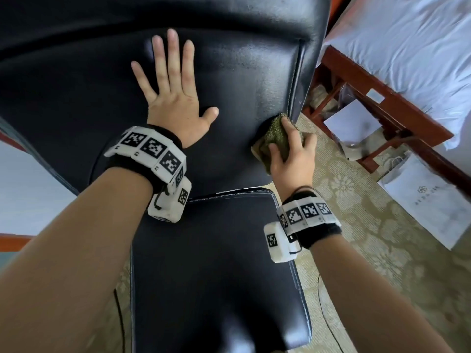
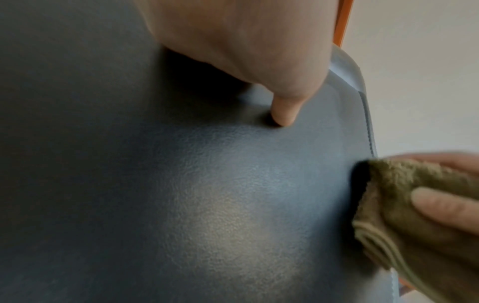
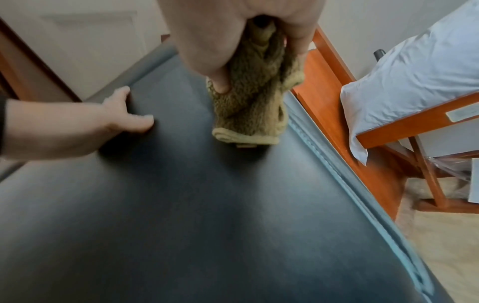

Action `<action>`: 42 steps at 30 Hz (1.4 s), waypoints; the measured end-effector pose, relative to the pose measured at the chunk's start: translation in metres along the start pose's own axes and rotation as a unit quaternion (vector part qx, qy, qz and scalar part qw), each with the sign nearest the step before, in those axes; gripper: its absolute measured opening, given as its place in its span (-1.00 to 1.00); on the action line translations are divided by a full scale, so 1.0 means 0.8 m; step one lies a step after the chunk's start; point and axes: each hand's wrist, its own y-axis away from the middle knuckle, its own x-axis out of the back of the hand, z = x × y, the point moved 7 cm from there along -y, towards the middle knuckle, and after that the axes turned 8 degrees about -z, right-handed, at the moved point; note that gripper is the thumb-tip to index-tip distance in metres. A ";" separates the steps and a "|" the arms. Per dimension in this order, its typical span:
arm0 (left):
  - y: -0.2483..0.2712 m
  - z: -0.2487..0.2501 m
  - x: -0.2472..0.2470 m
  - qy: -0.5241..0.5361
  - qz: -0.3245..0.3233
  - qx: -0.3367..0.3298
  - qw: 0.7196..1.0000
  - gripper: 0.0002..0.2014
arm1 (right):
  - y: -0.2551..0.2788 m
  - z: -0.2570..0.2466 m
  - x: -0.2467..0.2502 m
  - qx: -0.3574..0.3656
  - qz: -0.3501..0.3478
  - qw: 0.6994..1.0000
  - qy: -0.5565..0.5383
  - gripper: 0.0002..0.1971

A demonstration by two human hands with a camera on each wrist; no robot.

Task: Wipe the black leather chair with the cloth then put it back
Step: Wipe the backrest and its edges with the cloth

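Observation:
The black leather chair point(image 1: 242, 80) fills the head view, its backrest above and its seat point(image 1: 216, 271) below. My left hand point(image 1: 173, 98) lies flat with spread fingers on the middle of the backrest. My right hand point(image 1: 290, 154) grips a bunched olive-green cloth point(image 1: 274, 138) and presses it on the backrest by its right stitched edge. In the left wrist view the thumb point(image 2: 285, 110) touches the leather point(image 2: 207, 205), with the cloth point(image 2: 404, 205) at the right. The right wrist view has the cloth point(image 3: 254, 102) pinched between thumb and fingers against the chair point(image 3: 181, 205).
A bed with white sheets point(image 1: 407, 47) on a red-brown wooden frame point(image 1: 382, 98) stands close to the chair's right side. A white paper bag point(image 1: 428, 200) and other items lie on the patterned carpet point(image 1: 356, 225). Another white surface point(image 1: 25, 187) lies at the left.

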 end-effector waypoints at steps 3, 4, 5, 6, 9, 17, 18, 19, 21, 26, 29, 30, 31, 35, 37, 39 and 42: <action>0.002 0.000 0.000 -0.005 0.007 0.000 1.000 -0.02 | -0.011 -0.035 0.030 0.073 0.060 0.995 -0.025 -0.50; 0.003 0.001 0.000 -0.006 0.009 0.000 1.000 -0.02 | -0.021 -0.049 0.040 0.094 0.082 0.992 -0.031 -0.51; 0.003 0.001 0.000 -0.004 0.011 0.000 1.000 -0.03 | -0.034 -0.058 0.047 0.104 0.098 0.989 -0.031 -0.51; 0.003 0.002 0.000 -0.003 0.013 0.001 1.000 -0.03 | -0.047 -0.066 0.051 0.102 0.105 0.989 -0.028 -0.51; 0.007 -0.003 0.002 0.003 0.044 -0.004 0.999 -0.08 | -0.066 -0.064 0.048 0.083 0.095 0.992 -0.022 -0.53; 0.032 -0.003 0.011 0.048 0.241 -0.060 0.967 -0.42 | -0.008 0.014 0.006 0.052 0.007 0.998 0.022 -0.54; 0.037 0.000 0.007 0.045 0.257 -0.082 0.962 -0.44 | -0.004 0.020 0.004 0.047 -0.006 0.999 0.027 -0.53; 0.043 0.002 0.001 0.045 0.265 -0.104 0.957 -0.46 | -0.001 0.024 0.004 0.043 -0.015 0.998 0.032 -0.53; 0.052 0.001 -0.011 0.050 0.275 -0.128 0.952 -0.48 | 0.003 0.025 0.008 0.048 -0.014 0.998 0.040 -0.52; 0.057 -0.007 -0.036 0.012 0.288 -0.131 0.949 -0.57 | -0.006 -0.006 0.024 0.117 0.052 0.992 0.017 -0.52; 0.051 -0.008 -0.048 -0.010 0.290 -0.123 0.949 -0.59 | -0.015 -0.002 0.013 0.099 0.068 0.993 -0.003 -0.53; 0.049 -0.008 -0.053 -0.019 0.292 -0.123 0.948 -0.57 | -0.013 0.004 0.008 0.088 0.074 0.993 -0.014 -0.53; 0.048 -0.009 -0.058 -0.031 0.295 -0.127 0.947 -0.56 | -0.008 0.012 0.003 0.076 0.078 0.994 -0.021 -0.53; 0.043 -0.013 -0.073 -0.055 0.299 -0.143 0.942 -0.50 | 0.013 0.037 -0.011 0.048 0.054 0.997 -0.007 -0.55; 0.041 -0.013 -0.074 -0.046 0.296 -0.144 0.943 -0.48 | 0.014 0.035 -0.007 0.057 0.052 0.997 -0.002 -0.56; 0.041 -0.013 -0.076 -0.033 0.295 -0.147 0.943 -0.47 | 0.009 0.024 0.000 0.073 0.079 0.994 -0.003 -0.57; 0.039 -0.016 -0.076 -0.023 0.297 -0.145 0.944 -0.49 | -0.002 0.012 0.005 0.097 0.126 0.987 -0.010 -0.60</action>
